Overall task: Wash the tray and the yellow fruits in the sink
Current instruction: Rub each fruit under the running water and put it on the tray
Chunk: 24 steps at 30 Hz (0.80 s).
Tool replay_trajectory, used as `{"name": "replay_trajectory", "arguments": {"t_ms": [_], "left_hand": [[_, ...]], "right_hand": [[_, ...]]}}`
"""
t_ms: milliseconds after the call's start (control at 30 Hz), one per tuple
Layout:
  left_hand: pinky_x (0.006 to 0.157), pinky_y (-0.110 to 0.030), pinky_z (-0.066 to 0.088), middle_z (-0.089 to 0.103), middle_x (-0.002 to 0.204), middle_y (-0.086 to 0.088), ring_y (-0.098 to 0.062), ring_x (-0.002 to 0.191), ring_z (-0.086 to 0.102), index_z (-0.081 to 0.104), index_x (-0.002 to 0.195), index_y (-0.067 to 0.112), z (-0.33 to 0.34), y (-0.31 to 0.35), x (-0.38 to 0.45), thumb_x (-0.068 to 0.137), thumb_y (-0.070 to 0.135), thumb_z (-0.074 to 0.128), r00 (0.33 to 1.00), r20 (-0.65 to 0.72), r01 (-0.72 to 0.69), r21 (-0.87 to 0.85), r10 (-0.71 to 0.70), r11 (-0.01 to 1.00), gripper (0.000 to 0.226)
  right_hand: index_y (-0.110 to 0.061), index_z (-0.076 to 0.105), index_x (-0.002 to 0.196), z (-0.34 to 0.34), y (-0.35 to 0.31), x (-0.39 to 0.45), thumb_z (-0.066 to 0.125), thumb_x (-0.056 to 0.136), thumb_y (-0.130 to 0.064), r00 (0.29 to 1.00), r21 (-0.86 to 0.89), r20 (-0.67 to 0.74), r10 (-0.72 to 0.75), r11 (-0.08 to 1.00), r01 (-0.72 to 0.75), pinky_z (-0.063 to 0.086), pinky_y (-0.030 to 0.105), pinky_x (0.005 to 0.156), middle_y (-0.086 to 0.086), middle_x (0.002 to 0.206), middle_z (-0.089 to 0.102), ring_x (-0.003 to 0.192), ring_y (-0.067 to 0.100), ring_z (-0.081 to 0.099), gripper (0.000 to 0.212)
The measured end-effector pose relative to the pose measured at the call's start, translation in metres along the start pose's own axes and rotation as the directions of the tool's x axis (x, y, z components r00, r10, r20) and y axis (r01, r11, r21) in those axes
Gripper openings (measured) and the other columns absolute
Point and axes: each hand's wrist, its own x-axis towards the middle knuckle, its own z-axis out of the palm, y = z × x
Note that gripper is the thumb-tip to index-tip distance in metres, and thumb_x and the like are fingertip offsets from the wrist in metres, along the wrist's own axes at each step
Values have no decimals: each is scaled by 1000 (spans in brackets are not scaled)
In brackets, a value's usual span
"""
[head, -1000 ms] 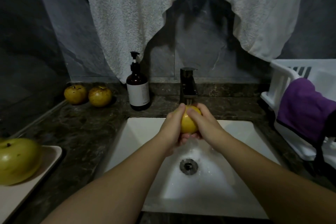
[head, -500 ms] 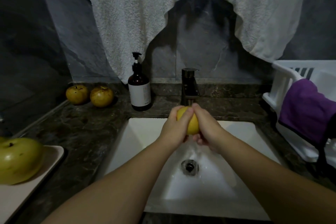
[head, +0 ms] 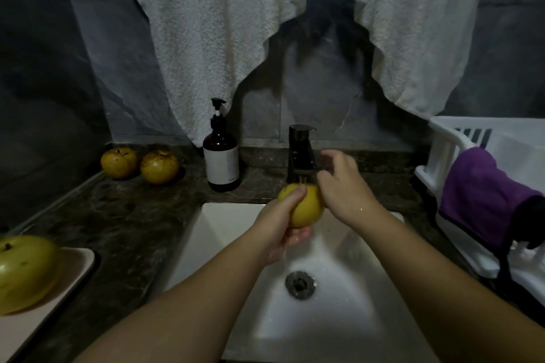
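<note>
My right hand has left the yellow fruit, fingers loose beside the faucet; my left hand's grip holds it under water, rinsing likely ending.

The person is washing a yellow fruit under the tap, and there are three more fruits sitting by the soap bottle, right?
Not quite. The head view shows two fruits by the soap bottle, not three. The left hand does hold a yellow fruit under the tap.
</note>
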Motion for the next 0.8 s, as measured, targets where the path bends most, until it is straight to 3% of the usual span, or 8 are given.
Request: {"name": "replay_trajectory", "arguments": {"t_ms": [167,300,433,567,667,700,733,800], "left_hand": [[64,-31,61,65,110,-14,-17,61,68,52,124,27,-2,-2,1,85,45,82,1000,-16,-28,-48,27,998,53],[58,-28,59,64,110,-16,-19,61,67,52,121,30,-3,-3,2,84,42,84,1000,-14,-28,-58,27,998,50],[61,-29,59,66,107,-16,-21,62,64,52,121,30,-4,-4,2,82,45,85,1000,-13,-22,-14,21,1000,53],[68,-31,60,67,116,-13,-25,79,72,53,117,36,-9,-3,-2,80,52,85,1000,-19,-21,156,24,988,51],[67,-31,59,62,119,-5,-23,85,69,49,124,36,-10,-5,-5,78,52,85,997,-64,-20,301,41,953,61],[64,-30,58,59,120,-2,-22,87,68,45,129,36,-10,-5,-6,77,52,85,995,-79,-30,376,65,926,67],[61,-29,56,56,120,1,-21,88,66,41,133,35,-9,-6,-7,77,52,85,993,-83,-41,449,87,892,73],[61,-29,52,54,121,2,-19,86,64,35,138,34,-7,-7,-7,76,51,85,992,-72,-44,555,101,830,81]], "right_hand": [[-31,55,137,-12,-31,16,43,98,-34,973,-180,71,-222,956,231,16,34,120,-3,167,22,154,19,17,41],[-33,48,146,-14,-42,27,38,101,-39,952,-248,168,-254,924,291,14,40,124,-1,166,27,154,20,17,46],[-33,43,150,-14,-41,27,38,101,-44,961,-264,176,-211,931,253,31,43,114,-3,159,37,144,25,34,50],[-36,46,146,-20,-35,22,37,98,-42,976,-167,139,-168,967,190,42,41,105,-4,150,46,134,20,45,49],[-41,57,117,-24,-13,0,46,92,-31,981,-37,-96,-168,986,166,40,22,76,-9,118,56,108,12,55,29],[-42,56,108,-23,-3,-10,51,92,-25,983,-6,-100,-152,988,152,39,19,72,-12,111,55,103,10,56,25],[-42,55,108,-20,8,-18,57,92,-20,991,7,-38,-127,992,128,40,18,72,-12,110,55,103,10,57,27],[-41,53,127,-12,30,-36,71,88,-24,975,-53,210,-70,995,83,43,19,82,-7,127,52,115,12,56,46]]}}
